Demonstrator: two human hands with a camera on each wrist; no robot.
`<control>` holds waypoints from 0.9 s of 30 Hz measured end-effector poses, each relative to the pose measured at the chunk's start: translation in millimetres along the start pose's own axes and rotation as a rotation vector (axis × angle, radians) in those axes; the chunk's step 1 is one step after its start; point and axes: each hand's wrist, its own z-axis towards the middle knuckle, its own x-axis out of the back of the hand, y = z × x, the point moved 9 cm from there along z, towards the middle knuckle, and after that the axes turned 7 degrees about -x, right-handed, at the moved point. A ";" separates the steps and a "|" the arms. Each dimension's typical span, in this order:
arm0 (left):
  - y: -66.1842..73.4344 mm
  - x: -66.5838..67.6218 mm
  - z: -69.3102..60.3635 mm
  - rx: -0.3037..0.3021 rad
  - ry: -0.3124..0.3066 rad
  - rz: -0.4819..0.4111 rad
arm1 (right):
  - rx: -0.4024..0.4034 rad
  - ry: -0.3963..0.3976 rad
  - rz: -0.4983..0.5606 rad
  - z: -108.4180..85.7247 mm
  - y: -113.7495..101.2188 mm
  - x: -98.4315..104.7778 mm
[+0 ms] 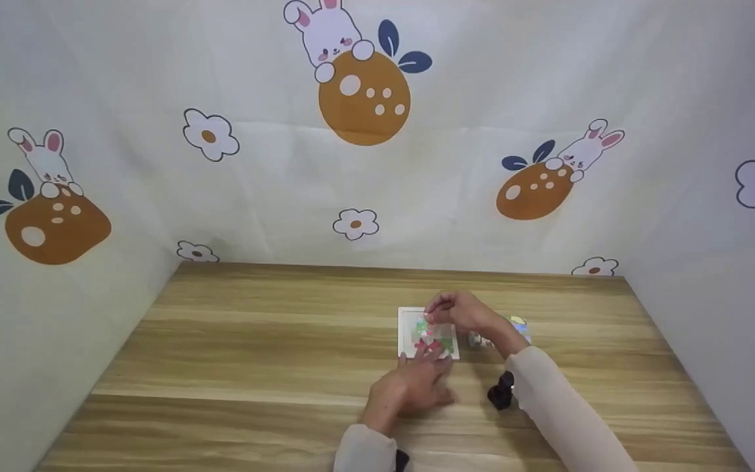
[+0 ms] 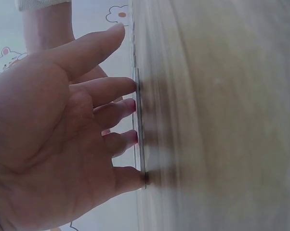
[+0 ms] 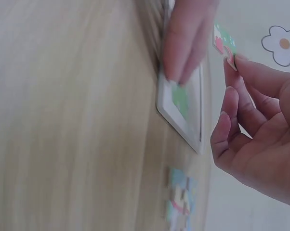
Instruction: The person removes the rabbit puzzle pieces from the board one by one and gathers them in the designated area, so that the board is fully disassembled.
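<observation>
On the wood-grain tabletop [image 1: 253, 341], the left hand [image 1: 411, 385], fingers spread and gripping nothing, rests on the near side of a white jigsaw tray [image 1: 401, 334], while the right hand [image 1: 468, 313] hangs over its far right corner. The right thumb and fingertips pinch one jigsaw piece [image 3: 226, 39], tilted and apart from the tray below, its long axis pointing away from the grip.

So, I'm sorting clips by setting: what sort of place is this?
Perhaps a screened-off table setup indoors: a wood-grain tabletop, a rabbit-print backdrop enclosing three sides, and a white puzzle tray.
</observation>
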 end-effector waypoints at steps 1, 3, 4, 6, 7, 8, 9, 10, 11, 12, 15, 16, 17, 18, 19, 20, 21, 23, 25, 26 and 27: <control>-0.1 0.1 -0.2 0.002 -0.003 0.000 | -0.005 0.010 0.001 -2.8 0.5 4.2; -0.6 -0.2 -0.2 0.009 -0.008 -0.001 | -0.002 0.019 0.002 -8.6 1.1 11.5; -0.8 -0.4 -0.2 0.012 -0.009 -0.004 | 0.002 0.022 0.005 -11.3 1.6 14.7; -0.8 -0.3 0.0 0.013 -0.008 -0.010 | 0.017 0.025 -0.002 -16.7 3.0 20.7; -0.6 -0.2 0.2 0.011 -0.007 -0.011 | 0.028 0.027 -0.006 -19.3 3.9 23.6; -0.5 -0.3 0.5 0.010 -0.005 -0.012 | 0.035 0.031 -0.009 -22.1 5.4 26.5; -0.1 -0.2 1.0 0.006 -0.005 -0.005 | 0.040 0.034 -0.014 -24.8 7.2 29.4; 0.2 -0.2 1.3 0.004 -0.006 -0.003 | 0.044 0.034 -0.006 -27.2 9.3 31.9; 0.6 -0.2 1.6 0.001 -0.007 0.002 | 0.050 0.034 -0.008 -29.7 11.4 34.3; 0.9 -0.3 1.7 0.002 -0.009 0.002 | 0.053 0.032 -0.009 -32.5 13.8 36.4; 1.0 -0.2 1.8 0.005 -0.015 0.005 | 0.058 0.034 -0.029 -39.9 20.7 41.5; 0.8 -0.1 1.7 0.008 -0.014 -0.002 | 0.063 0.033 -0.034 -42.5 22.6 42.4; 0.9 -0.1 1.6 0.009 -0.014 -0.003 | 0.065 0.034 -0.046 -45.3 24.6 43.3; 0.9 -0.1 1.6 0.010 -0.014 -0.004 | 0.064 0.032 -0.049 -48.1 26.9 43.7; 0.7 -0.2 1.8 0.010 -0.012 -0.002 | 0.064 0.029 -0.052 -50.7 29.2 43.9; 0.6 -0.2 2.1 0.009 -0.010 0.010 | 0.065 0.020 -0.048 -53.4 31.4 43.3; 0.7 -0.2 2.1 0.007 -0.008 0.018 | 0.065 0.009 -0.046 -55.9 33.6 42.6; 1.0 0.0 2.0 0.001 -0.006 0.020 | 0.062 -0.012 -0.035 -60.2 38.6 40.8; 0.7 -0.3 2.3 -0.002 -0.004 0.025 | 0.069 -0.022 -0.045 -63.2 42.8 39.5; 0.9 -0.1 2.4 -0.005 -0.004 0.027 | 0.073 -0.021 -0.057 -64.3 44.5 39.3; 0.9 -0.3 2.4 -0.006 -0.004 0.021 | 0.076 -0.017 -0.070 -65.0 46.2 39.3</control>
